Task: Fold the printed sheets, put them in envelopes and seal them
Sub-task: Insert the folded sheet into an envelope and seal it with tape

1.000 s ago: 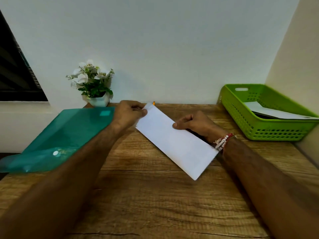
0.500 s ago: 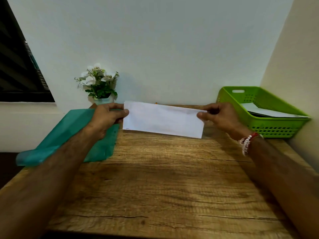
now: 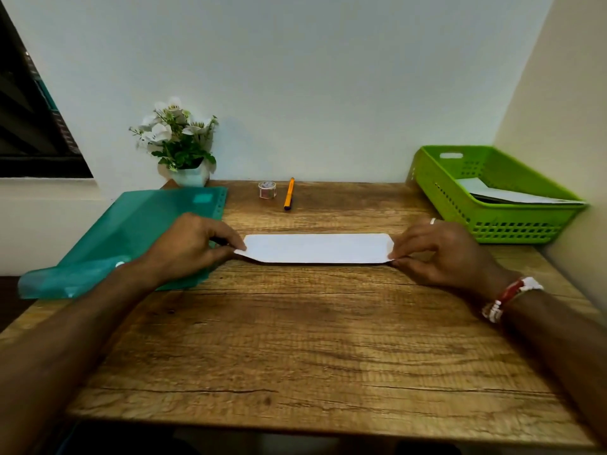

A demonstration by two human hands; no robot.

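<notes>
We count one white envelope point(image 3: 317, 248): left hand point(image 3: 193, 246) pinches near end, right hand point(image 3: 443, 254) pinches other. Earlier raised, now down on desk point(image 3: 295, 339).

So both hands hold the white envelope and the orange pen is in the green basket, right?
No. The head view shows the orange pen lying on the table, not in the green basket. The left hand and right hand do hold the white envelope.

No legible text anywhere.
</notes>
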